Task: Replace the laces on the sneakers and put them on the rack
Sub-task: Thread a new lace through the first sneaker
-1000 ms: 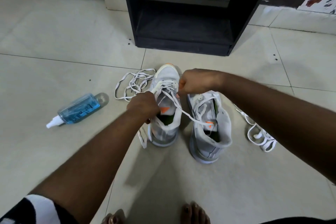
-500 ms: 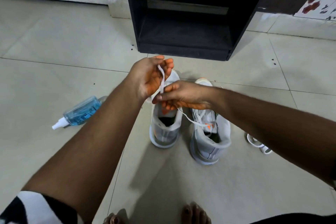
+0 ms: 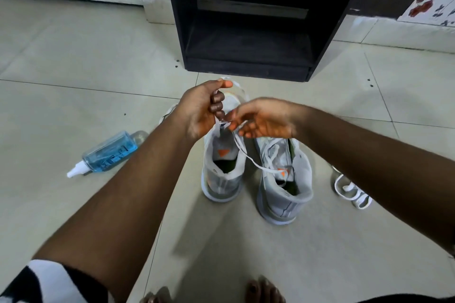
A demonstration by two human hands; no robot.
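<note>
Two grey-white sneakers stand side by side on the floor tiles, the left sneaker (image 3: 222, 172) and the right sneaker (image 3: 283, 187), heels toward me. My left hand (image 3: 200, 109) is raised above the left sneaker's toe, fingers curled round a white lace (image 3: 242, 152). My right hand (image 3: 261, 118) pinches the same lace just beside it. From there the lace trails down across to the right sneaker's tongue. The black shoe rack (image 3: 248, 32) stands just behind the sneakers, its lower shelf bare.
A blue spray bottle (image 3: 108, 152) lies on its side left of the sneakers. A loose white lace (image 3: 352, 192) is bundled on the floor to the right, partly under my right forearm. My bare toes (image 3: 261, 290) show at the bottom edge.
Both hands rose from the left sneaker's eyelets and came together above it, drawing the lace up. The left hand's fingers have curled round the lace.
</note>
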